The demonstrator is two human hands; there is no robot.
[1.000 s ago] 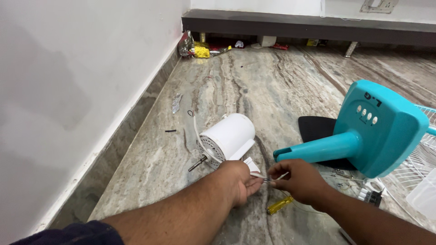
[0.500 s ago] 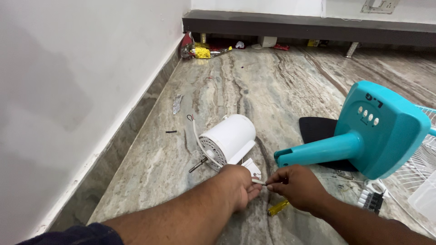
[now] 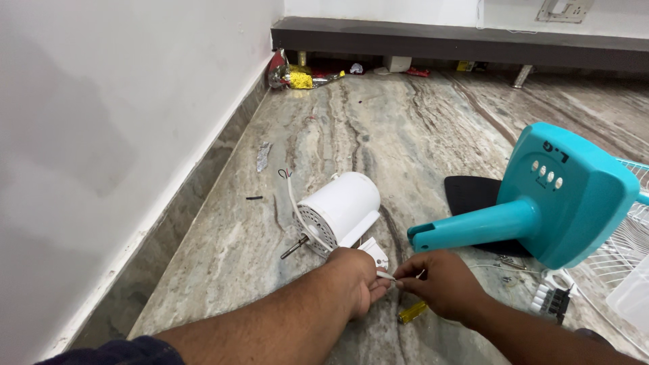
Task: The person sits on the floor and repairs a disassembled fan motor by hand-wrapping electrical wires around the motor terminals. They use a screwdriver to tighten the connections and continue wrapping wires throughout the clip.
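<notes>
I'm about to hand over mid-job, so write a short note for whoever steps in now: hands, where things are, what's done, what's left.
Left hand: pinching one end of a thin white wire, low over the floor.
Right hand: pinching the same wire from the other side, fingertips almost meeting the left's.
White motor lies on its side on the marble floor just beyond the hands, shaft toward the wall, loose lead trailing.
Teal fan stand lies tipped to the right; yellow tool lies below the hands; white grille at far right.
Done: motor is out of the fan.
Left: wire work still in hand; whether it is joined cannot be told.
</notes>
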